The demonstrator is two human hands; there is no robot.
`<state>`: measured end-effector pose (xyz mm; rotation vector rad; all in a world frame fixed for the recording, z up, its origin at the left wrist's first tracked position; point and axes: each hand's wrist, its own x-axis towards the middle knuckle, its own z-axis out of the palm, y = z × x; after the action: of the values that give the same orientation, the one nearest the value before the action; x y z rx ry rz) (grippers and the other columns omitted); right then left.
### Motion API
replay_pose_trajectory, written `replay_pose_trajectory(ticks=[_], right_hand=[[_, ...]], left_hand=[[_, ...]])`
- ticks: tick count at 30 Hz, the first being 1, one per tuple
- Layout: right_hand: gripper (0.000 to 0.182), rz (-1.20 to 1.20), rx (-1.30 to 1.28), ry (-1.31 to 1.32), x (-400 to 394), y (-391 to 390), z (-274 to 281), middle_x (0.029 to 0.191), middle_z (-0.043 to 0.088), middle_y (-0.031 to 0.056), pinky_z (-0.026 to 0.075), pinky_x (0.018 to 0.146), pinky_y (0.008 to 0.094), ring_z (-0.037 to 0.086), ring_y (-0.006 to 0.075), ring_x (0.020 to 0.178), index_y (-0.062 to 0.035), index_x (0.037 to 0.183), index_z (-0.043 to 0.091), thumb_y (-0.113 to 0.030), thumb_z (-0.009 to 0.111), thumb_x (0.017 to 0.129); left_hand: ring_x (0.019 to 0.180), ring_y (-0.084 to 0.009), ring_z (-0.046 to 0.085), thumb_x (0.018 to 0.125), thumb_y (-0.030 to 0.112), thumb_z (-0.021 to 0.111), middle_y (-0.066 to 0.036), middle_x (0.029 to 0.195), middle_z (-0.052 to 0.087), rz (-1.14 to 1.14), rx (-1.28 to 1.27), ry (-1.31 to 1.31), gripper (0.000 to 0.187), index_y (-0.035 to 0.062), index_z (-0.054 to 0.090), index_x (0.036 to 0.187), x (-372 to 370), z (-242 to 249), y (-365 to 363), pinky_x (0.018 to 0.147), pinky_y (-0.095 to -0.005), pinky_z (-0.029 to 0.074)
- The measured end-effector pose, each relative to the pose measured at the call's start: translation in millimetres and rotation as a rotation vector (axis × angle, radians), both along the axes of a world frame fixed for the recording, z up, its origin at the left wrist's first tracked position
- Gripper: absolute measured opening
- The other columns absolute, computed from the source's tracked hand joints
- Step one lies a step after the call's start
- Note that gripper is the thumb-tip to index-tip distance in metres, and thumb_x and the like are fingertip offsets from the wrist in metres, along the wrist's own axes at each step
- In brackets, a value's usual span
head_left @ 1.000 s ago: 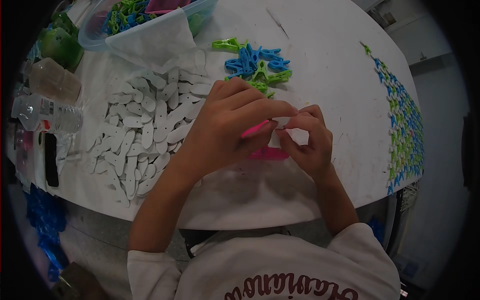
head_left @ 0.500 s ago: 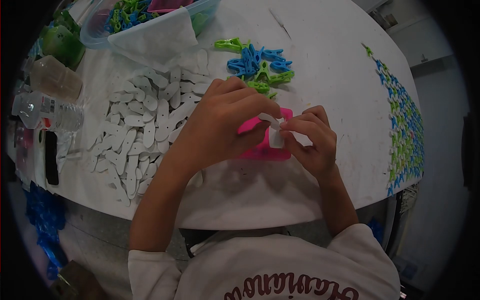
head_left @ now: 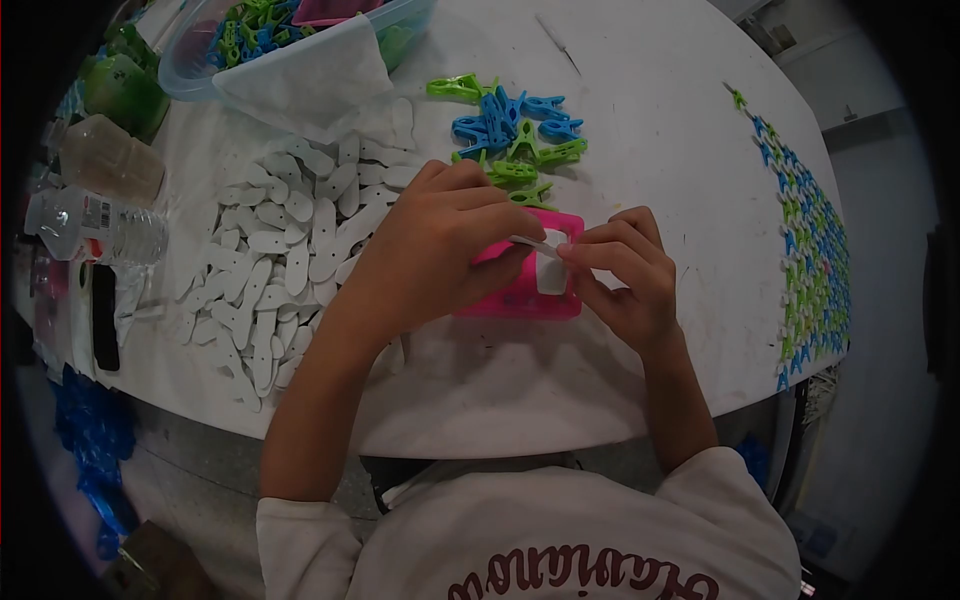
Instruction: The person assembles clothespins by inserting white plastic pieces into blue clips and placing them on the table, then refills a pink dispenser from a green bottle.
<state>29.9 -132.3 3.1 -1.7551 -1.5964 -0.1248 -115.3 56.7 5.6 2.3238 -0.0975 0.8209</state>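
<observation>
My left hand [head_left: 440,240] pinches one end of a thin white flat piece [head_left: 532,243], which is seen nearly edge-on. At its other end the closed fingertips of my right hand [head_left: 625,275] grip it. Beneath both hands lies a bright pink tray [head_left: 515,308], with a small white pad [head_left: 551,277] on its right part. Left of my left hand spreads a heap of white flat rounded pieces [head_left: 297,262], many with a small dark hole. Just beyond the tray are loose blue and green plastic clips [head_left: 523,140].
A clear blue tub [head_left: 185,82] of clips stands at the far left, a white cloth [head_left: 310,95] over its rim. Bottles [head_left: 135,230] line the left edge. Rows of blue and green clips [head_left: 805,250] cover the right edge. A thin pointed tool [head_left: 558,45] lies at the back.
The white piece between my hands has tilted flatter, now seen closer to edge-on. My left fingers have shifted slightly, and the pink tray sits a little further left.
</observation>
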Motion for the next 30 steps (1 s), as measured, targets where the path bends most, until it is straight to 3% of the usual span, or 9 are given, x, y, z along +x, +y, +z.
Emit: replay_pose_trajectory(ticks=[11,14,16,19,30], right_hand=[[0.029,0.005,-0.021,-0.015,1.5,-0.6,2.1,0.082,0.067,0.0027,0.047,0.071,0.0323,0.055,0.0217,0.085,-0.0093,0.091,0.076,0.003,0.079,0.065],[0.028,0.009,-0.016,-0.035,2.6,-0.5,1.2,0.084,0.068,0.0046,0.048,0.069,0.0326,0.056,0.0232,0.084,-0.0069,0.085,0.073,0.006,0.077,0.06],[0.028,0.001,-0.013,-0.021,2.6,-0.5,0.0,0.084,0.067,0.0047,0.048,0.068,0.0325,0.056,0.0232,0.084,-0.0069,0.084,0.073,0.006,0.077,0.06],[0.027,0.006,-0.026,-0.035,2.7,-1.0,1.8,0.084,0.067,0.0047,0.048,0.067,0.0323,0.056,0.023,0.084,-0.0069,0.084,0.073,0.006,0.077,0.06],[0.027,0.01,-0.028,-0.026,4.3,-1.1,2.2,0.081,0.064,0.0048,0.048,0.067,0.0321,0.056,0.0224,0.083,-0.0068,0.083,0.073,0.007,0.077,0.06]], left_hand=[[0.084,-0.0227,0.06,0.067,0.007,0.082,-0.001,0.078,0.065,-0.018,0.047,0.05,0.027,0.0123,0.07,0.091,1.1,-2.5,-1.4,0.082,-0.0362,0.046],[0.083,-0.0228,0.06,0.067,0.007,0.082,-0.001,0.078,0.066,-0.023,0.048,0.043,0.026,0.0122,0.069,0.09,1.0,-2.4,-1.1,0.082,-0.0364,0.045],[0.088,-0.0209,0.059,0.075,0.014,0.079,0.001,0.086,0.067,-0.042,0.081,0.091,0.022,0.0139,0.069,0.094,-0.2,-2.7,0.9,0.085,-0.0352,0.046],[0.083,-0.0226,0.06,0.068,0.008,0.082,-0.001,0.078,0.066,-0.028,0.055,0.053,0.025,0.0121,0.069,0.09,1.4,-3.1,-1.4,0.081,-0.0359,0.045],[0.081,-0.021,0.059,0.07,0.009,0.082,0.0,0.077,0.065,-0.029,0.071,0.053,0.023,0.0127,0.069,0.089,1.5,-3.2,0.1,0.08,-0.0351,0.044]])
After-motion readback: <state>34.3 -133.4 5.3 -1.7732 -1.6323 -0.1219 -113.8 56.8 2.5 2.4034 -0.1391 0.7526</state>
